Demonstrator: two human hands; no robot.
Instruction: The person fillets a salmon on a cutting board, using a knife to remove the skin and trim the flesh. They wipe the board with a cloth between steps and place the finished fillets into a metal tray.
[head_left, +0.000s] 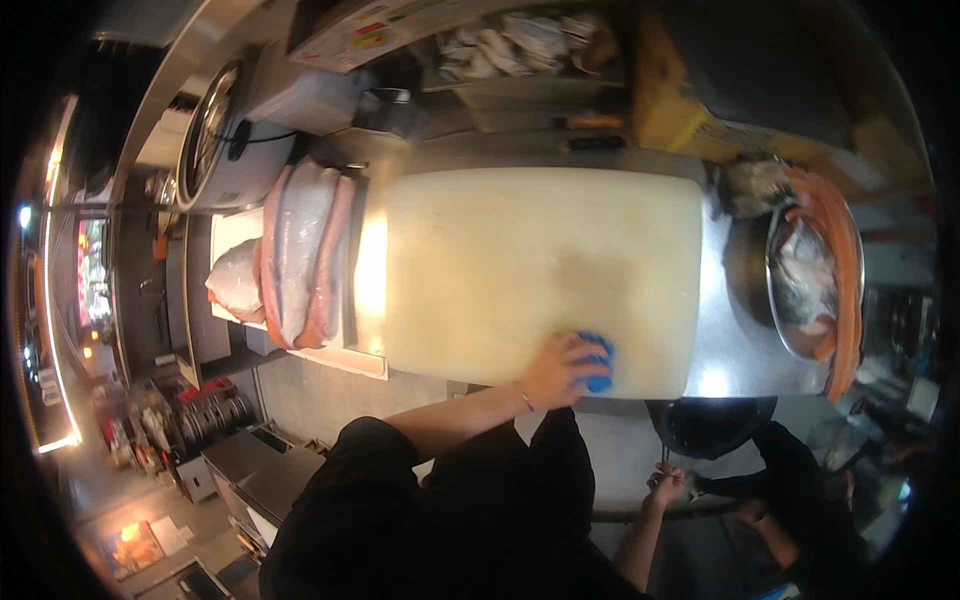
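Note:
My left hand (564, 369) is closed around a blue cloth or sponge (598, 363), pressed near the close edge of a large white cutting board (480, 262). A faint damp or shaded patch shows on the board beyond that hand. Off the board, to the lower right, my right hand (665, 481) is raised with its fingers curled; whether it holds anything cannot be made out. Salmon fillets (307, 247) lie stacked on a white tray left of the board. To the right, a metal bowl (776, 330) holds fish pieces, with orange salmon strips (844, 277) along its far side.
Behind the board stand a knife with a wooden handle (592, 121), a container of fish pieces (525, 45), and a yellow box (667, 97). A round-dial scale (214, 135) is at the upper left. A black bin (712, 427) and a co-worker (795, 487) are at the lower right.

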